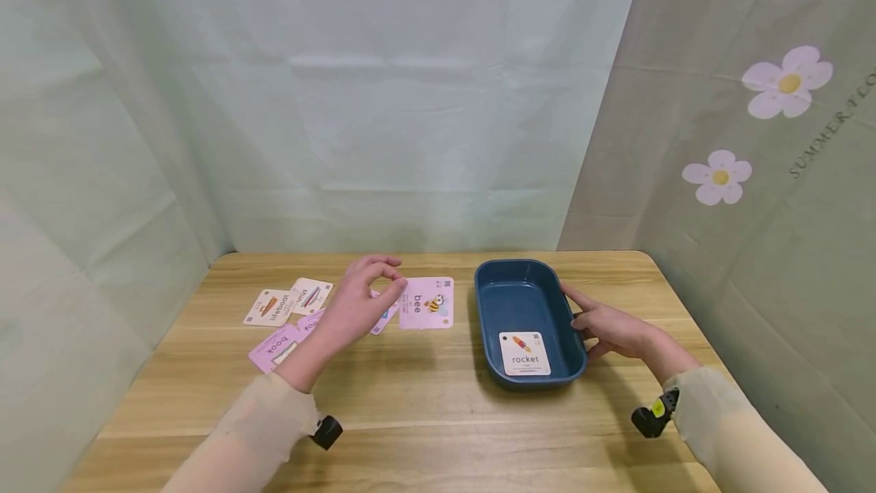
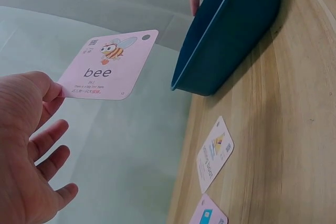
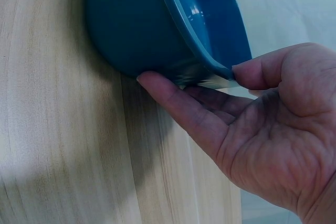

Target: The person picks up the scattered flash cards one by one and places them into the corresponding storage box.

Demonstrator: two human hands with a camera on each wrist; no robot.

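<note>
"bee" card (image 2: 107,67), "rocket" card (image 1: 525,354), "lifeboat" card (image 1: 270,308)

You have 3 views. Your head camera looks forward and down from farthest back, taking in the table (image 1: 424,417), your left hand (image 1: 363,295), your right hand (image 1: 612,327) and the curtain (image 1: 411,135) behind. Your left wrist camera (image 1: 327,432) looks closely past your left hand and the bee card (image 1: 426,303) toward the basin (image 1: 523,299), the table tilted up at its right. Your right wrist camera (image 1: 655,413) faces the basin's outer wall and rim from near, the table at its left. All 3 share the basin and your right hand.
</note>
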